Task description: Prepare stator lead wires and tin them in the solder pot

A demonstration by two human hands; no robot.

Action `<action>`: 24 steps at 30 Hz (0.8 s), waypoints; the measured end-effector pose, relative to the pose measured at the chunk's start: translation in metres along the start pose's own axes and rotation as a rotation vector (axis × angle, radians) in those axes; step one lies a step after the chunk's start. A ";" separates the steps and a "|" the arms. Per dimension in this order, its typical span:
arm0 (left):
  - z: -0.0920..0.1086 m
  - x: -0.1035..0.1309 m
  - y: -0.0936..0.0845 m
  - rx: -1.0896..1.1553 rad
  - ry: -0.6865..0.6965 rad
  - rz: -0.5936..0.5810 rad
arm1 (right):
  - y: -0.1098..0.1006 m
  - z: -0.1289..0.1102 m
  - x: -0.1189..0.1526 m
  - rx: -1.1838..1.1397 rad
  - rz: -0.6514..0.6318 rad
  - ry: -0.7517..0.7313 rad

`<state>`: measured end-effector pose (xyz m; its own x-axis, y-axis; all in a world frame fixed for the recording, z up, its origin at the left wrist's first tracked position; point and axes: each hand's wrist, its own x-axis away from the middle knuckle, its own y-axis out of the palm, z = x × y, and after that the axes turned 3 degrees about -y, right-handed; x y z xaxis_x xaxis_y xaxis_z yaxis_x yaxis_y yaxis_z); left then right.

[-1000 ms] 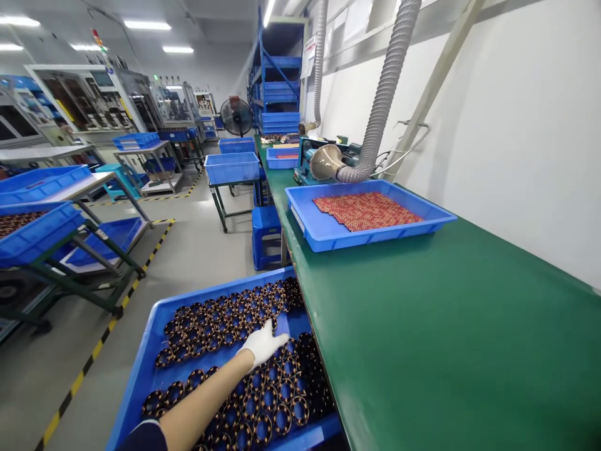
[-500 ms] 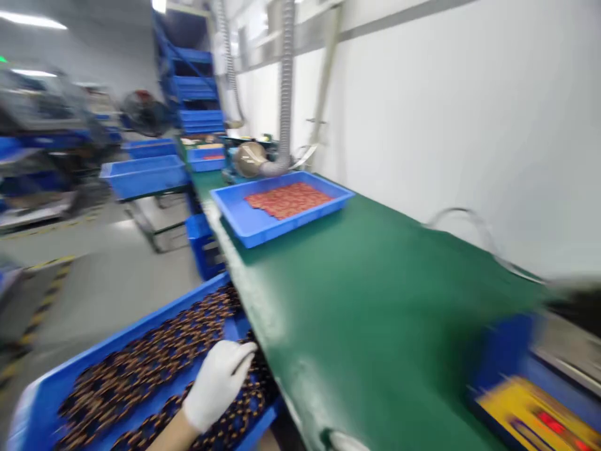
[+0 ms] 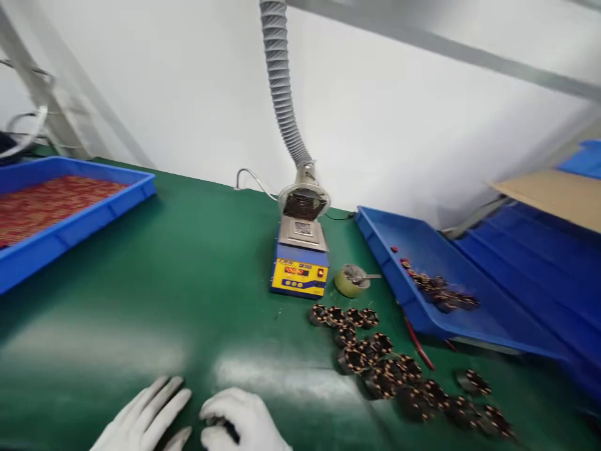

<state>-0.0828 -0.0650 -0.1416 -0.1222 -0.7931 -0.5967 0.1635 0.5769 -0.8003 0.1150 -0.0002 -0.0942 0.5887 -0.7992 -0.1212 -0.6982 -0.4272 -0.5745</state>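
My left hand [image 3: 145,416], in a white glove, is low over the green table near its front edge, fingers stretched out and holding nothing visible. Close beside it, my right hand [image 3: 246,416], also gloved, has its fingers curled in. Something dark shows between its thumb and fingers, too hidden to name. To the right lie several dark ring-shaped stators with copper windings [image 3: 369,354], loosely grouped on the tabletop. Behind them stands a blue and yellow heating unit [image 3: 299,275] with a lit red display and a metal top.
A grey ribbed hose [image 3: 280,81] hangs above the unit. Beside it is a yellowish tub [image 3: 347,287] of grey material with a spoon-like tool. A blue tray [image 3: 394,232] holding more stators stands at right, with a red-handled tool [image 3: 419,344] alongside. Another blue tray [image 3: 89,219] with reddish parts is left.
My view has swung right, from the aisle to the heating unit. My left hand has left the tray of copper-wound parts and is now over the table beside my right hand.
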 end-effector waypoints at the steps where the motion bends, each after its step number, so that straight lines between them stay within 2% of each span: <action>1: 0.007 0.000 -0.010 0.010 0.007 -0.032 | -0.005 -0.002 0.000 -0.007 0.000 -0.001; 4: 0.029 0.024 -0.035 0.082 -0.140 -0.168 | -0.015 -0.002 0.001 -0.092 -0.067 -0.058; 6: 0.038 0.055 -0.043 0.082 -0.336 -0.361 | -0.014 0.002 0.001 -0.136 -0.121 -0.075; 7: 0.040 0.072 -0.046 0.042 -0.418 -0.410 | -0.012 0.005 0.000 -0.119 -0.149 -0.049; 10: 0.031 0.117 -0.054 -0.078 -0.673 -0.493 | -0.001 0.012 -0.001 -0.083 -0.128 -0.058; 12: 0.016 0.134 -0.062 -0.116 -0.811 -0.524 | 0.003 0.012 0.000 -0.060 -0.095 -0.051; 14: -0.002 0.139 -0.070 -0.113 -0.899 -0.542 | 0.005 0.008 0.002 -0.044 -0.057 -0.045; 17: -0.030 0.131 -0.074 -0.056 -0.920 -0.548 | 0.006 -0.003 0.004 -0.025 -0.021 -0.050; 21: -0.065 0.109 -0.061 0.045 -0.891 -0.581 | 0.010 -0.015 0.005 0.005 0.030 -0.027; 24: -0.081 0.098 -0.047 0.112 -0.894 -0.639 | 0.014 -0.018 0.008 0.024 0.056 -0.024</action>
<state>-0.1812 -0.1537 -0.1673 0.5287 -0.8201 0.2190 0.4162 0.0256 -0.9089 0.1029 -0.0203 -0.0881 0.5589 -0.8110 -0.1726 -0.7204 -0.3720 -0.5853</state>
